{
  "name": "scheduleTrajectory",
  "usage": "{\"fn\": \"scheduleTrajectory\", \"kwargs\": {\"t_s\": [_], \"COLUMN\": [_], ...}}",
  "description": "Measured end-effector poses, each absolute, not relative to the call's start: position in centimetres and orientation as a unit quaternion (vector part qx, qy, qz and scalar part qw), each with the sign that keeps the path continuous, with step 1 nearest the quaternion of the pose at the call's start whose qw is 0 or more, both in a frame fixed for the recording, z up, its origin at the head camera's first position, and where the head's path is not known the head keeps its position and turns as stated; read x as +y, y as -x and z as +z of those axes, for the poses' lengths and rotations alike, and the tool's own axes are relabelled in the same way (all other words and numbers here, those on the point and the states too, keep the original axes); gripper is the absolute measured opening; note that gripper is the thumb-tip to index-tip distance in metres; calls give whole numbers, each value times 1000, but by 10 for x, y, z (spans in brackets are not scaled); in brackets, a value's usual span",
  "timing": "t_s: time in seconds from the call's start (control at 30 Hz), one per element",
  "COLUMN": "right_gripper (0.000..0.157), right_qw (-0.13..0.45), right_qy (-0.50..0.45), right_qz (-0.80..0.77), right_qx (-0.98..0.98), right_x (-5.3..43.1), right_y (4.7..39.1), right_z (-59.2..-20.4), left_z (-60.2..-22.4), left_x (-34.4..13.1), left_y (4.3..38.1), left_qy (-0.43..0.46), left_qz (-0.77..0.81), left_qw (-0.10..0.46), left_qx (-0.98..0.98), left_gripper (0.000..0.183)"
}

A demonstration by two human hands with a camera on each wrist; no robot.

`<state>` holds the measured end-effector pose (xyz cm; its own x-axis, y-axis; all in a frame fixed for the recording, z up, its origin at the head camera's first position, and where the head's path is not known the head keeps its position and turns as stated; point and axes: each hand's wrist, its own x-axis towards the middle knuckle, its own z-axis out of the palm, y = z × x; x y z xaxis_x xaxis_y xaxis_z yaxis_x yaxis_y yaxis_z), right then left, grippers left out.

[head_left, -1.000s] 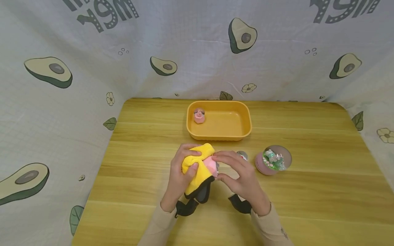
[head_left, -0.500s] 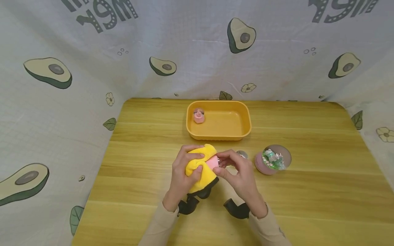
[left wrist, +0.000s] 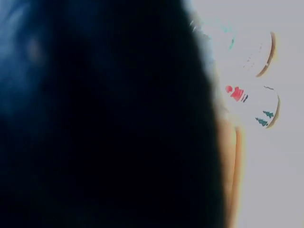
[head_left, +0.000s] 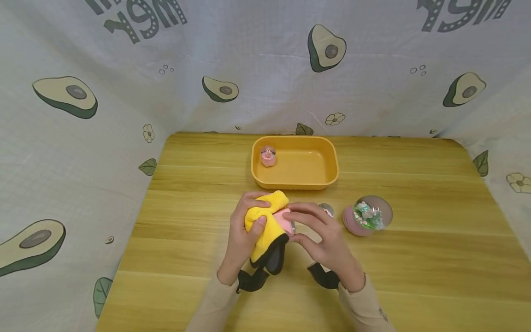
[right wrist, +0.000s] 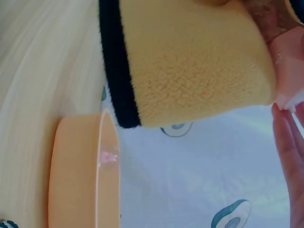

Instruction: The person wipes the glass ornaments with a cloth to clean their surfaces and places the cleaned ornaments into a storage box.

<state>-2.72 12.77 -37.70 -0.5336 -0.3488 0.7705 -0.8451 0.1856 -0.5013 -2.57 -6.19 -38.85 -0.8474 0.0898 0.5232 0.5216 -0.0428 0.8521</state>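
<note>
My left hand (head_left: 244, 230) grips a yellow fleece cloth (head_left: 267, 235) with a black edge, bunched round a small pink snow globe (head_left: 284, 221). Only the globe's pink faceted base shows; the rest is hidden in the cloth. Fingers and thumb of my right hand (head_left: 325, 235) pinch that base from the right. In the right wrist view the cloth (right wrist: 199, 66) hangs beside the pink base (right wrist: 289, 66), with fingertips right at its lower rim. A dark blur covers most of the left wrist view.
Beyond the hands stands a yellow tray (head_left: 307, 186) holding a small pink snow globe (head_left: 268, 157). A small clear-domed globe (head_left: 326, 209) sits behind my right hand. Farther right is a larger snow globe (head_left: 367, 216) on a pink base. An avocado-print curtain (head_left: 265, 69) backs the wooden table (head_left: 435, 221).
The cloth and pink globe shifted slightly right and tilted, then came back left. My right fingers closed in over the base, then spread back round its side. Tray and other globes stay put.
</note>
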Motion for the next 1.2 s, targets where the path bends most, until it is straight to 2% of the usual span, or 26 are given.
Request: {"fn": "scheduleTrajectory", "kwargs": {"t_s": [0.2,0.37,0.7,0.83,0.93,1.03,1.2], "right_gripper": [46,52,50,46,36,24,13], "right_qw": [270,253,152,96,65,47,29], "right_qy": [-396,-358,-296,-247,-209,-173,-121], "right_qz": [511,552,645,684,711,726,725], "right_qx": [-713,-709,-687,-680,-668,-664,-677], "right_x": [128,125,125,126,124,122,120], "right_y": [29,28,21,18,15,14,13], "right_z": [-380,-384,-384,-383,-381,-378,-374], "left_z": [-390,-391,-388,-387,-387,-387,-388], "left_x": [-60,-59,-61,-61,-61,-60,-58], "left_y": [28,29,31,32,31,31,31], "left_qy": [278,315,347,356,361,367,378], "left_qz": [-635,-604,-572,-560,-543,-523,-502], "left_qw": [204,234,273,285,292,302,326], "left_qx": [-691,-694,-691,-692,-700,-708,-706], "left_gripper": [29,28,30,29,29,27,26]}}
